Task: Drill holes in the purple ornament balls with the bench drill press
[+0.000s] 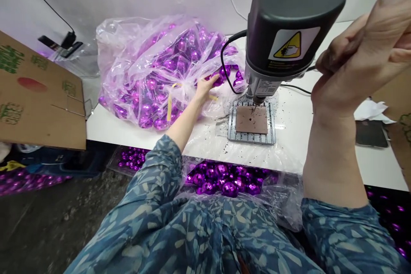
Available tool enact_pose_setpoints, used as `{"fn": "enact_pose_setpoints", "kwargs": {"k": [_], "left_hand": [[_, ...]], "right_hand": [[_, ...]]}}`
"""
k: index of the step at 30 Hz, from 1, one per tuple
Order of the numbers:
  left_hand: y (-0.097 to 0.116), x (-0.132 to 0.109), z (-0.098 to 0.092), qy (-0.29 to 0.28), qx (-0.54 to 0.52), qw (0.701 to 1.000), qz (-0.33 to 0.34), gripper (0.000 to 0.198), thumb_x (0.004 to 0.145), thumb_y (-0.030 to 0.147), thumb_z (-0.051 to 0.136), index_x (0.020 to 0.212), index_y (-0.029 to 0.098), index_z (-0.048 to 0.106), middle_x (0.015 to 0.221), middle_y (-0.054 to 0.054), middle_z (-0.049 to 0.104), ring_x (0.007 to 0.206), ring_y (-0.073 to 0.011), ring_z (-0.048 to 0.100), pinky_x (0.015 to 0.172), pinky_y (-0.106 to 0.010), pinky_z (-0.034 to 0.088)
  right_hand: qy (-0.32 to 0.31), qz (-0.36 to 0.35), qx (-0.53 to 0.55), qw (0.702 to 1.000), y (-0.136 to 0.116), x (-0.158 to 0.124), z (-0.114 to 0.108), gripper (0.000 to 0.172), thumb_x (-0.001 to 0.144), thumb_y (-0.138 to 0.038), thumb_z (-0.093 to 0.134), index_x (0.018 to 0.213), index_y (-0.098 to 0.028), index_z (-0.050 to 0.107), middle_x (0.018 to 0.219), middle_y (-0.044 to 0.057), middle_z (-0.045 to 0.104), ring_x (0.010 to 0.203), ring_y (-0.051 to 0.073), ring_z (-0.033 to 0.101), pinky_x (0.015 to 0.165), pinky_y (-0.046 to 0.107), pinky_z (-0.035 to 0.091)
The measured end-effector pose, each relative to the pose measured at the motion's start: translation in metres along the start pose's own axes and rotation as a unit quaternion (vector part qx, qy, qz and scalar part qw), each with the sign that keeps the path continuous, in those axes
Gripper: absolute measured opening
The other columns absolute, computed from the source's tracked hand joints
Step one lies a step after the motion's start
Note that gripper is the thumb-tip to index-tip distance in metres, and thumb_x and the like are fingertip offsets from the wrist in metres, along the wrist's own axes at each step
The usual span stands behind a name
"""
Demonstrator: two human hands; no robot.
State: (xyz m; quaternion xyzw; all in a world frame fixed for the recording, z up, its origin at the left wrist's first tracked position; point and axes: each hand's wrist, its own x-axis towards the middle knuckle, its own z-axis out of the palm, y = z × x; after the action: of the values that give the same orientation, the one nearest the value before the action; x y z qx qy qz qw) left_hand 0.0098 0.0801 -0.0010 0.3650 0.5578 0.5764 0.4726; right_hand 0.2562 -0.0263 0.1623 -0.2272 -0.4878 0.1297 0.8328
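Note:
My left hand reaches to the neck of a clear plastic bag full of shiny purple faceted balls. Its thumb and fingers close on one purple ball at the bag's opening. Close by on the right stands a black bench drill press with a hand-warning label. Beneath its chuck, a brown square board with a small hole rests on the grey slotted base. My right hand is raised beside the drill's head, fingers curled; what they grip is hidden.
Below the table's front edge, more purple balls lie in a plastic-lined container. Cardboard boxes stand at the left and right. A dark phone and white crumpled paper lie at right. A black cable loops beside the drill; dark shavings dot the white table.

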Motion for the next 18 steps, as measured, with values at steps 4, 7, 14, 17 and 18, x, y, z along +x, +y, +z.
{"fn": "enact_pose_setpoints", "kwargs": {"k": [4,7,14,17,18], "left_hand": [[-0.002,-0.051,-0.032,-0.109,-0.052,0.99,-0.07,0.014,0.095,0.025,0.081,0.103,0.015,0.075,0.105,-0.01,0.082,0.101,-0.0185,0.078,0.1,-0.039,0.064],[-0.016,-0.093,-0.045,-0.197,-0.027,0.977,-0.07,0.031,0.093,0.034,0.084,0.119,0.02,0.076,0.122,-0.012,0.082,0.108,-0.022,0.079,0.102,-0.045,0.066],[-0.058,-0.123,-0.01,-0.256,0.03,0.965,0.048,0.062,0.086,0.047,0.089,0.139,0.023,0.067,0.132,-0.013,0.08,0.125,-0.0267,0.076,0.113,-0.049,0.06],[-0.066,-0.119,0.01,-0.253,0.066,0.963,0.064,0.06,0.087,0.045,0.088,0.137,0.02,0.067,0.131,-0.014,0.08,0.124,-0.0272,0.076,0.112,-0.048,0.059],[-0.067,-0.118,0.014,-0.254,0.078,0.961,0.069,0.061,0.086,0.045,0.089,0.138,0.019,0.067,0.13,-0.014,0.08,0.122,-0.0274,0.076,0.111,-0.048,0.059]], "right_hand": [[0.01,0.006,0.01,1.0,0.004,-0.001,0.0,0.058,0.077,-0.065,0.065,0.064,-0.022,0.028,0.047,-0.006,0.026,0.037,0.004,0.027,0.046,0.03,0.014],[0.007,0.006,-0.021,1.0,0.007,-0.001,0.001,0.058,0.076,-0.068,0.06,0.064,-0.024,0.024,0.049,-0.005,0.024,0.039,0.004,0.027,0.048,0.031,0.013],[0.005,0.011,-0.076,0.997,0.003,-0.001,0.002,0.062,0.071,-0.078,0.05,0.068,-0.022,0.026,0.049,-0.007,0.023,0.04,0.001,0.024,0.047,0.026,0.016],[-0.006,0.008,-0.085,0.996,-0.002,-0.002,0.001,0.066,0.073,-0.08,0.047,0.068,-0.019,0.022,0.05,-0.007,0.025,0.04,-0.003,0.027,0.049,0.02,0.023],[-0.008,0.005,-0.084,0.996,-0.003,-0.002,0.001,0.068,0.074,-0.08,0.047,0.068,-0.018,0.02,0.05,-0.007,0.024,0.041,-0.003,0.027,0.049,0.019,0.024]]}}
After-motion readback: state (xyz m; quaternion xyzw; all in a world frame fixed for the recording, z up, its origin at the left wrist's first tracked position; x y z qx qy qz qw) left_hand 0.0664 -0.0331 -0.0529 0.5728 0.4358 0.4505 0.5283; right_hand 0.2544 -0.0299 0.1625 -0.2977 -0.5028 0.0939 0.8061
